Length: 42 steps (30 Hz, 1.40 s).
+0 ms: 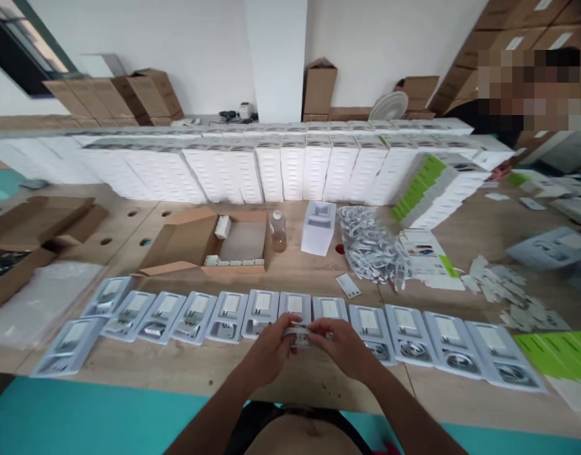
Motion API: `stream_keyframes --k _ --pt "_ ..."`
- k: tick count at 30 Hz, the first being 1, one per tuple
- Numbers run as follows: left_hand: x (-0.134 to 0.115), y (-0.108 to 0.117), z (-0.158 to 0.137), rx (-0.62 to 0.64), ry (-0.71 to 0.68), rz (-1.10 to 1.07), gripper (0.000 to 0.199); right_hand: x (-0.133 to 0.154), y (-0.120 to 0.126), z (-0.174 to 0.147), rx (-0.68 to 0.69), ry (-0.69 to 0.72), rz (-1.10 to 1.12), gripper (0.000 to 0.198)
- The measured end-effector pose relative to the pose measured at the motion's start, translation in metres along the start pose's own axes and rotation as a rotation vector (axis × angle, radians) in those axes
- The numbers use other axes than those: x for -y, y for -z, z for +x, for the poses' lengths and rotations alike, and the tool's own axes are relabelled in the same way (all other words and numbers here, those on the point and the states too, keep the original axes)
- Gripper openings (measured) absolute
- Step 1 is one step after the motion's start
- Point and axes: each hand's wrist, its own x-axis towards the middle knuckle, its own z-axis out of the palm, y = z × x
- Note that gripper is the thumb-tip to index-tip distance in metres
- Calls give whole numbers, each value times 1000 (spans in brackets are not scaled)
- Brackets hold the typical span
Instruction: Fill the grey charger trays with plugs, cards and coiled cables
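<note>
A coiled white cable [299,335] is pinched between my left hand [270,347] and my right hand [342,344], low over the near side of the table. Just beyond them runs a row of white plastic trays [230,328], each with a white block in its upper compartment. Coiled cables [461,360] lie in the lower compartments of the trays to the right. On the left, the lower compartments show no clear coil. My hands partly cover the trays in the middle. Farther back, a clear bag [373,243] is heaped with white cables.
An open cardboard box [236,268] with a few white blocks stands near a bottle [278,232] and a stack of trays [319,227]. White boxes [290,170] form a wall behind. Green-and-white cartons [558,357] and loose white pieces [494,284] lie right. Another person's hand [501,170] is at far right.
</note>
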Motion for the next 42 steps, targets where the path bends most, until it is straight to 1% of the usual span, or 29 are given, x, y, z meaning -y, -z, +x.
stream_keyframes --k 2,3,5,7,9,10,12,14,15,17,19,21,23,25,27,31,34,37,42 --pt "22 8 -10 -6 55 -48 40 -19 -7 5 79 -97 100 15" --pt "35 14 -15 -38 74 -52 44 -30 -11 10 79 -139 148 16" --pt "63 31 -25 -174 99 6 47 -50 -22 21 26 -178 191 20" --pt "90 47 -33 -309 107 146 42 -64 -35 36 -57 -144 126 23" --pt "111 58 -36 -386 65 329 40 -71 -51 53 -126 -92 20 22" --pt "118 61 -35 -395 26 420 42 -72 -61 62 -157 -72 -27 20" --pt "127 60 -30 -367 -48 583 50 -70 -81 77 -196 -37 -95 18" --pt "130 57 -26 -335 -52 711 52 -66 -101 86 -201 1 -132 18" --pt "130 55 -25 -331 -30 752 48 -65 -109 88 -195 24 -148 18" --pt "131 55 -26 -343 26 790 33 -63 -123 88 -173 63 -168 16" --pt "134 56 -29 -333 48 796 26 -63 -129 87 -174 75 -177 16" --pt "138 59 -29 -268 37 812 26 -66 -128 85 -217 46 -178 20" --pt "141 63 -23 -180 16 833 21 -68 -122 85 -267 -2 -175 26" --pt "143 68 -13 -108 12 856 17 -70 -114 84 -288 -36 -170 28" --pt "144 73 0 -70 25 878 20 -71 -109 83 -288 -51 -160 29" --pt "146 79 23 -29 51 926 18 -76 -107 75 -277 -29 -180 26" --pt "147 78 33 18 30 963 17 -82 -109 69 -226 28 -237 18" --pt "145 77 35 43 -6 991 21 -84 -111 63 -181 59 -261 12" --pt "139 80 33 -1 -18 1010 17 -79 -117 61 -116 99 -291 11"
